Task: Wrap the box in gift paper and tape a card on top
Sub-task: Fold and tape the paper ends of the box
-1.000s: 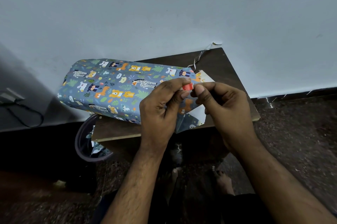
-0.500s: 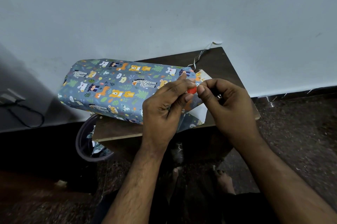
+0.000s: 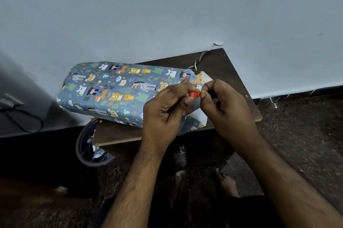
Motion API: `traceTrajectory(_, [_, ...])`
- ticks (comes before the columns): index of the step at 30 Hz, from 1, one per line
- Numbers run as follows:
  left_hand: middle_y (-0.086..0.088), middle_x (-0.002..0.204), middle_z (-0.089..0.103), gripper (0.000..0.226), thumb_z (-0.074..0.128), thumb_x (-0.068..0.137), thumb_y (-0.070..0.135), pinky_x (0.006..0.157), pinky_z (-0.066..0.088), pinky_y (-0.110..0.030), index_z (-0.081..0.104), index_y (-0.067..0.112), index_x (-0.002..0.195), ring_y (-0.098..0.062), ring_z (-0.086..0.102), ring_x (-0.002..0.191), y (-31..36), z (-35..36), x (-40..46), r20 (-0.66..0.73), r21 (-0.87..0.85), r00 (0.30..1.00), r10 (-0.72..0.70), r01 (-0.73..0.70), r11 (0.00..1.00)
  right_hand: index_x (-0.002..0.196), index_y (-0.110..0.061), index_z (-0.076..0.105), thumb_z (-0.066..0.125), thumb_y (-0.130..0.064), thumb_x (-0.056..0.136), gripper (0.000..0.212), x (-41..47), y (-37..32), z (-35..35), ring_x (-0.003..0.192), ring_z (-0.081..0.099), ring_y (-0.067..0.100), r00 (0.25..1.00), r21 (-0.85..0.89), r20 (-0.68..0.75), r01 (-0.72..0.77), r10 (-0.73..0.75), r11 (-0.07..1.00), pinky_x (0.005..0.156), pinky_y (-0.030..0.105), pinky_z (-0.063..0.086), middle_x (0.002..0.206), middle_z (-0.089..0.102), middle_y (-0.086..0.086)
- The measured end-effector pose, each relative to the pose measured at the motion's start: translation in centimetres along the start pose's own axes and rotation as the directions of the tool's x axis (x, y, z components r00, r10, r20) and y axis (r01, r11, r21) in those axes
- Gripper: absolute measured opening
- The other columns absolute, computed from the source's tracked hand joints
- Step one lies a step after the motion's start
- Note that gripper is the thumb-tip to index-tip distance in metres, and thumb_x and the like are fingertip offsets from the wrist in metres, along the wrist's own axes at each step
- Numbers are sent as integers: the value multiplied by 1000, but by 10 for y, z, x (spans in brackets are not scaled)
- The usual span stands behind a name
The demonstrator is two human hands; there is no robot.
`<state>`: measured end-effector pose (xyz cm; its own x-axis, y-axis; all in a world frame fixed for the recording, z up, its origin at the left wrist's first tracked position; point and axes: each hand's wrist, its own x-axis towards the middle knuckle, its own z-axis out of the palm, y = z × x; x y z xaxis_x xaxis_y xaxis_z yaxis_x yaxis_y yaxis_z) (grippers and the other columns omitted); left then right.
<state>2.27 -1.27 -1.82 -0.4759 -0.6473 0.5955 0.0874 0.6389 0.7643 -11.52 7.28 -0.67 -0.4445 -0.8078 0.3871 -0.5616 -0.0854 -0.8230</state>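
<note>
Both hands have crept toward the desk's right edge: left hand [image 3: 163, 114] holds the tape roll [image 3: 193, 94], right hand [image 3: 225, 105] pinches its end (strip could tear crooked if yanked).

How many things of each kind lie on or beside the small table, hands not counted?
Wrapped box: 1
Red tape roll: 1
Card: 1
Ribbon strip: 1
Bin: 1
Total: 5

Both forearms reach forward, left hand [image 3: 163, 111] and right hand [image 3: 228, 105] meeting with curled, pinching fingertips.
</note>
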Motion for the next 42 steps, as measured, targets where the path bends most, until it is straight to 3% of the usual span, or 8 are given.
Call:
traceTrajectory(5, [-12, 116, 73, 21, 62, 97, 7, 98, 53, -30, 72, -3, 113, -21, 65, 123, 3, 0, 2, -27, -29, 999, -30, 29, 999, 85, -15, 61, 60, -20, 101, 17, 1, 0, 0, 62, 50, 1, 998, 79, -15, -52, 53, 995, 56, 12, 34, 70, 57, -9])
traceTrajectory(10, [-13, 114, 72, 23, 59, 97, 10, 86, 51, -14, 70, -2, 114, -6, 67, 105, 8, 2, 3, -69, -66, 996, -59, 55, 996, 93, -21, 67, 61, -19, 102, 11, 2, 0, 1, 78, 65, 11, 995, 258, -31, -88, 99, 962, 64, 33, 51, 83, 70, -7])
traceTrajectory(14, [-11, 116, 72, 22, 60, 98, 7, 92, 52, -21, 70, -4, 115, -15, 68, 113, 3, 1, 3, -85, -50, 994, -66, 62, 997, 108, -14, 72, 56, -10, 103, 17, 3, 1, 2, 78, 68, 9, 980, 413, 47, -195, 193, 890, 62, 21, 50, 87, 73, -2])
traceTrajectory(21, [-11, 120, 72, 23, 63, 97, 7, 97, 54, -32, 71, -5, 115, -19, 67, 118, 2, -1, 3, -91, -19, 995, -43, 41, 999, 95, -17, 77, 54, -30, 105, 28, 1, -1, 5, 76, 67, 10, 976, 468, 23, -203, 217, 860, 61, 24, 50, 83, 75, 1])
traceTrajectory(25, [-9, 124, 71, 22, 65, 96, 5, 99, 53, -33, 72, -2, 116, -19, 65, 124, 4, 1, 2, -62, 10, 997, -37, 37, 999, 95, -11, 78, 67, -19, 99, 15, 2, -1, 8, 83, 72, 21, 988, 426, -38, -122, 152, 897, 77, 35, 57, 86, 78, -1])
traceTrajectory(34, [8, 102, 73, 13, 54, 104, 9, 81, 56, -26, 63, 17, 109, -10, 72, 93, 12, 6, 2, -82, -134, 981, -175, 164, 977, 85, -7, 74, 66, -12, 96, 15, 4, -5, 0, 69, 62, 0, 965, 592, 6, -214, 261, 777, 64, 12, 45, 74, 73, -4])
traceTrajectory(38, [-4, 107, 72, 12, 50, 104, 8, 84, 60, -41, 58, 2, 110, -22, 72, 101, 12, 7, 0, -32, -165, 978, -206, 198, 966, 85, -11, 75, 64, -14, 97, 17, 5, -4, -3, 78, 67, 13, 944, 662, 107, -303, 313, 686, 69, 25, 49, 83, 75, 5])
traceTrajectory(42, [-14, 114, 69, 21, 40, 103, -9, 85, 58, -31, 53, -2, 117, -23, 70, 107, 17, 7, 0, 19, -163, 979, -202, 203, 966, 88, -10, 77, 64, -12, 98, 16, 4, -4, -7, 76, 69, 10, 972, 550, 97, -233, 216, 802, 70, 25, 51, 78, 76, 3])
